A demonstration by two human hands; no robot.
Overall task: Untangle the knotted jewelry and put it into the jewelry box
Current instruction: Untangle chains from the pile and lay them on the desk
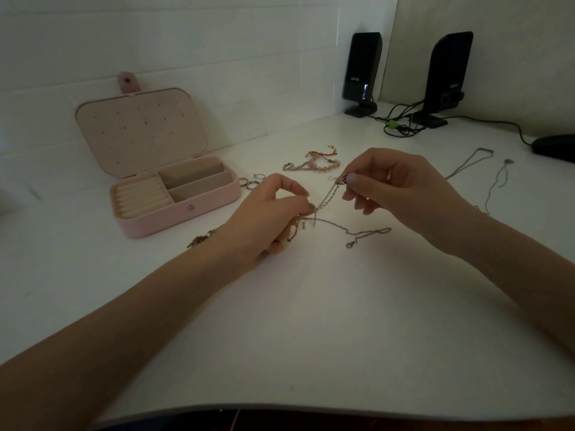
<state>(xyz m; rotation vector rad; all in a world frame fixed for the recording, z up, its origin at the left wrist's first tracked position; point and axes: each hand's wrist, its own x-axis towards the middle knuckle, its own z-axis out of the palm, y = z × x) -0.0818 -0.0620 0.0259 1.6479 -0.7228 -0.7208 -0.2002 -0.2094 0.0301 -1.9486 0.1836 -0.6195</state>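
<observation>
We hold the tangled chain (326,200) stretched between both hands above the table (311,306). Our left hand (267,216) pinches the knotted bunch at its fingertips, and our right hand (401,185) pinches the upper end, pulling a short doubled run taut. Below and right of the left hand, a loose tail with a clasp (350,244) trails on the table. The chain looks thin, limp and easily kinked, so we judge gentle pulls close to the knot safest; the knot itself is too dim to read. The open pink jewelry box (174,209) sits beyond our left hand, with rings (252,181) beside it.
</observation>
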